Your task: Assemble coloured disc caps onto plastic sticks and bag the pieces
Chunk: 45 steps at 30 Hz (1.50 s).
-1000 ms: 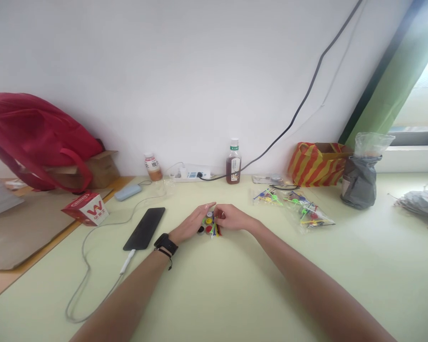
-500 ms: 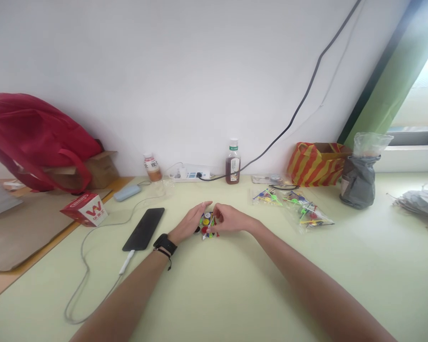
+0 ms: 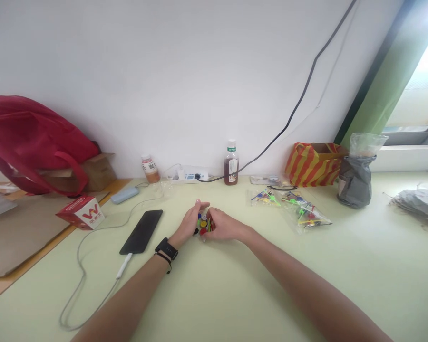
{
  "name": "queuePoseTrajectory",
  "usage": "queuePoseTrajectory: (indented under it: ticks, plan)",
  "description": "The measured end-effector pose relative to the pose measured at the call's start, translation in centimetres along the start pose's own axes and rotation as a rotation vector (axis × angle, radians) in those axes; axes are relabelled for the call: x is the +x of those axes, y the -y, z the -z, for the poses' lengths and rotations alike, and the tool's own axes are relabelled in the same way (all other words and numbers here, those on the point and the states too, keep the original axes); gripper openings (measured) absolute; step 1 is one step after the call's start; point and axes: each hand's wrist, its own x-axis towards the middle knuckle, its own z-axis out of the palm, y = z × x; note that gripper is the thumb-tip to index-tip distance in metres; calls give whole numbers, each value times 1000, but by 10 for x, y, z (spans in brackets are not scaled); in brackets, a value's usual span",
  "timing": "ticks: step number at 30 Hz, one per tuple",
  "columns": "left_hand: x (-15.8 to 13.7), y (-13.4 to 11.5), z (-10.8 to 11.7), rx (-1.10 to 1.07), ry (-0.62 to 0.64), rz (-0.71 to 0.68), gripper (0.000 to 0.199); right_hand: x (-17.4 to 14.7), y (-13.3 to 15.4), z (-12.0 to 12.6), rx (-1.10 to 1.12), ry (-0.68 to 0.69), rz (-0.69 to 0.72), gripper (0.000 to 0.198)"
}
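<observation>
A small cluster of colourful plastic pieces (image 3: 203, 224), with yellow, red, blue and black round discs and thin green and white bits, lies on the pale green table between my hands. My left hand (image 3: 189, 222) rests along the cluster's left side, its fingers stretched out and slightly cupped. On the right, my right hand (image 3: 221, 225) curls its fingers round the cluster's edge, touching the pieces there. Its palm and fingers hide part of them. A black watch (image 3: 166, 248) is on my left wrist.
Clear bags of similar pieces (image 3: 306, 211) lie to the right. A phone (image 3: 141, 232) on a charging cable and a red-and-white box (image 3: 81, 212) are left. Behind stand a dark drink bottle (image 3: 231, 164), a power strip (image 3: 189, 176), a striped bag (image 3: 312, 164) and a grey bag (image 3: 355, 183).
My right hand has lowered slightly from a raised pinch to curl against the pieces' right side. The left hand has stayed beside them. The whole view has shifted a little.
</observation>
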Motion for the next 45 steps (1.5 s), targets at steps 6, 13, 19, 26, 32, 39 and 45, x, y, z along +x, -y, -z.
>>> queuePoseTrajectory:
  ticks: [6, 13, 19, 26, 32, 39, 45]
  plan:
    - [-3, -1, -10, -46, -113, -55, 73, -2, 6, -10, 59, -48, -5, 61]
    - [-1, -1, -9, -85, -99, -28, 77, -5, 14, -27, 65, -138, -52, 78]
    - [1, -1, -6, -65, -20, -15, 74, -5, 20, -34, 68, -176, -94, 69]
    - [8, 5, 8, -14, -35, -37, 77, 2, 13, 3, -199, -180, -155, 44]
    - [5, 2, 13, 34, -93, -23, 76, -9, -54, 92, -455, -306, -459, 41]
    - [-9, -29, -2, 388, -135, -376, 47, -29, -95, 137, -399, -96, -350, 29]
    - [1, -84, -16, 483, 94, -449, 38, -26, -108, 155, -417, -223, -404, 35]
